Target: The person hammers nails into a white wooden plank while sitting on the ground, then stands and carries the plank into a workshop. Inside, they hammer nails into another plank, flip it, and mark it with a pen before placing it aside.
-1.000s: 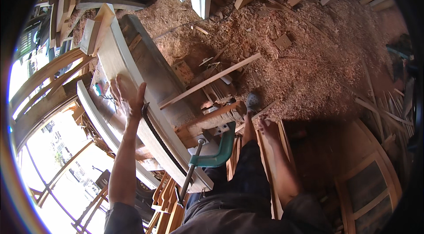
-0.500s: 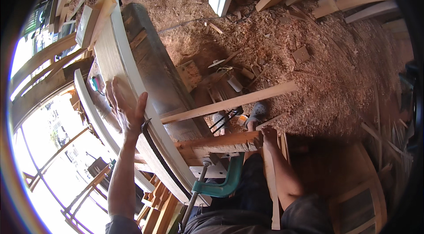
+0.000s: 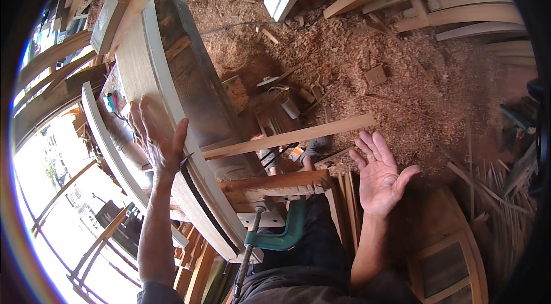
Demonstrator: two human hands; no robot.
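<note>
My left hand (image 3: 159,146) rests on a long pale wooden piece (image 3: 138,66) with a white edge, its fingers spread flat and the thumb held out toward that edge. Along the wood below my wrist runs a black strip (image 3: 206,211), with a dark pointed tip near my hand. To the right, my right hand (image 3: 379,178) is raised with palm up and fingers apart, holding nothing. A green C-clamp (image 3: 286,240) grips near the wood's close end, beside a thick worn wooden beam (image 3: 275,186).
A loose slat (image 3: 293,135) lies crosswise over a dark bench top (image 3: 198,83). Wood shavings (image 3: 338,80) cover the floor around my shoes (image 3: 315,147). Curved wooden frames (image 3: 459,3) stand at the far right, and a curved panel frame (image 3: 450,258) lies at the near right.
My right hand has left the end of the thick beam, moved right and up, and opened palm up. My left hand stays on the pale wood. The whole view has shifted slightly.
</note>
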